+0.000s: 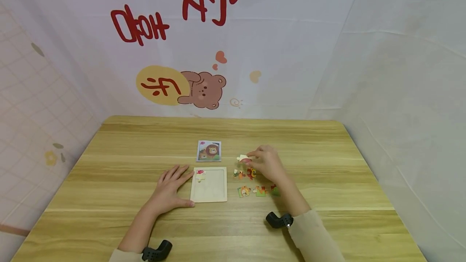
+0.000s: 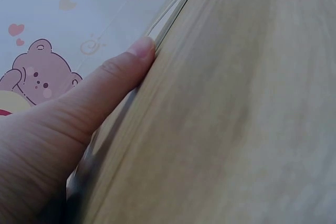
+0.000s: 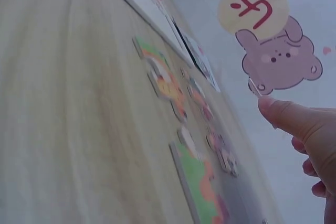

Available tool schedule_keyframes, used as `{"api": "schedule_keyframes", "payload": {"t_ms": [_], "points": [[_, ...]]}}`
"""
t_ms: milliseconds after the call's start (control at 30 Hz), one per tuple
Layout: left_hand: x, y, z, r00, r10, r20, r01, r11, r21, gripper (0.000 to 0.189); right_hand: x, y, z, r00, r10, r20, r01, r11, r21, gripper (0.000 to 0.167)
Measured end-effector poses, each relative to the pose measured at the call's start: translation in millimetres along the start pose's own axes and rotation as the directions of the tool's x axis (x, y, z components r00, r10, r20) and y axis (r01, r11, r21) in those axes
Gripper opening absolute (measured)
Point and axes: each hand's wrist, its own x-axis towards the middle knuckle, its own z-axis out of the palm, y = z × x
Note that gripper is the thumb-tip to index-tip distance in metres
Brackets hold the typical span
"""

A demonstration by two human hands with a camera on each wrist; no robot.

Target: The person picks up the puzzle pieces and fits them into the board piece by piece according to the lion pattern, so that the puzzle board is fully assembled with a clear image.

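Note:
My right hand [image 1: 268, 164] pinches a jigsaw puzzle piece [image 1: 242, 158], pale with some dark pink, above the table right of the picture card. In the right wrist view that piece shows edge-on as a thin sliver at the fingertips. Spread beside the square wooden puzzle tray [image 1: 211, 191], my left hand [image 1: 168, 191] lies on the table with its thumb [image 2: 123, 69] and fingers at the tray's left edge. One puzzle piece [image 1: 200, 176] with a pink patch sits in the tray's upper left corner.
Several loose pieces lie right of the tray in two rows, among them an orange-and-green piece [image 1: 244, 191] and a green one [image 1: 260, 191]. A printed card [image 1: 209, 151] with a lion lies behind the tray. White cloth [image 1: 284, 51] hangs around the wooden table [image 1: 145, 140].

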Motion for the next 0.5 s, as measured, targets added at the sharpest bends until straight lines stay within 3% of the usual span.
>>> {"api": "schedule_keyframes", "payload": {"t_ms": [233,500], "points": [[-0.5,-1.0,-0.9,1.000,-0.007,0.006,0.007,1.000,0.003,0.103,0.9,-20,8,0.998,-0.069,-0.011,0.069,0.998,0.003,0.022],[-0.9,-2.0,-1.6,0.999,-0.026,0.045,0.026,1.000,0.003,0.104,2.4,-41,20,0.998,-0.061,0.003,0.061,0.998,0.002,0.024]]}}
